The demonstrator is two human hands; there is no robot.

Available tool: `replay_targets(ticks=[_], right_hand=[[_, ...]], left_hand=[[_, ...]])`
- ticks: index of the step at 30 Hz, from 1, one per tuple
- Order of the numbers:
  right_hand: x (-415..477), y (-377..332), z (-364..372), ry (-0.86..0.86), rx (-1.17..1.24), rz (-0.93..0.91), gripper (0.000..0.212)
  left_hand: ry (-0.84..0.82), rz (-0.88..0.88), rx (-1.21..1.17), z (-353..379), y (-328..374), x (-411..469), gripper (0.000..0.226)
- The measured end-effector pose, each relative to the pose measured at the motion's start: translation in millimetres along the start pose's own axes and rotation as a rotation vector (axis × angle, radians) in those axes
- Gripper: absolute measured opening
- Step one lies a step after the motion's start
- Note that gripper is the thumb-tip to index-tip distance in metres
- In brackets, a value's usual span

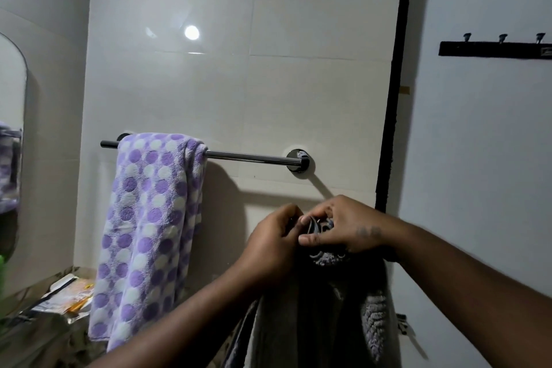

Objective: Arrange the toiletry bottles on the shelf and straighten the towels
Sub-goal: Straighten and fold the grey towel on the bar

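a: how are the arms set?

b: both forearms reach up and forward from the near edge, meeting low and right of centre, just below the towel rail (254, 157).

a: and the hands?

b: the left hand (273, 243) and the right hand (343, 225) are curled together, fingers pinching the bunched top edge of a grey towel (316, 317). both are closed on it, and the rest hangs straight down between the arms.

a: any other towel?

b: a purple and white dotted towel (149, 230) is draped over the left end of the rail, hanging a little crooked. the right part of the rail is bare.

a: the room?

b: pale glossy wall tiles, a mirror (12, 128) at the far left, a cluttered counter (44, 334) below it with packets (67, 293), and a black hook rack (495, 48) high on the right wall.
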State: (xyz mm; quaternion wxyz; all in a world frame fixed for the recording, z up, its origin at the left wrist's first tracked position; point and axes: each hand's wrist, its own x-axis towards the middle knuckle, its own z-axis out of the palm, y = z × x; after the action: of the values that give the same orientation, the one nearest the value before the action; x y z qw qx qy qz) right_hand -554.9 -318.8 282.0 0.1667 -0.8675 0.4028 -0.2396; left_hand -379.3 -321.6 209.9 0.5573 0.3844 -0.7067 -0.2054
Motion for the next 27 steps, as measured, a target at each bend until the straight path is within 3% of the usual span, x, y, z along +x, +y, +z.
replay_targets(ticks=[4,9,12,13,17,23,25,27], right_hand=[[-2,6,-4,0.088,0.034,0.045,0.014],[-6,20,-7,0.366,-0.045,0.142,0.01],[-11,14,-3,0.112,-0.098,0.12,0.055],[-9,11,0,0.063,-0.085,0.078,0.057],[0,7,2,0.212,-0.095,0.0,0.013],[-7,16,-5,0.386,-0.191,0.072,0.018],[-7,13,-9,0.314,-0.187,0.113,0.023],[-4,5,-6,0.153,-0.149,0.097,0.04]], left_hand=[[0.032,0.013,0.086,-1,5,6,0.029],[-0.04,0.066,0.257,-5,-13,-3,0.03],[-0.036,0.094,0.315,-6,-7,1,0.021],[-0.055,0.119,0.348,-5,-3,4,0.019],[-0.03,0.18,0.42,-8,1,11,0.027],[-0.145,0.196,0.547,-22,-17,-5,0.022],[-0.1,0.215,0.598,-25,-18,-5,0.019],[-0.1,0.25,0.632,-23,-11,-3,0.02]])
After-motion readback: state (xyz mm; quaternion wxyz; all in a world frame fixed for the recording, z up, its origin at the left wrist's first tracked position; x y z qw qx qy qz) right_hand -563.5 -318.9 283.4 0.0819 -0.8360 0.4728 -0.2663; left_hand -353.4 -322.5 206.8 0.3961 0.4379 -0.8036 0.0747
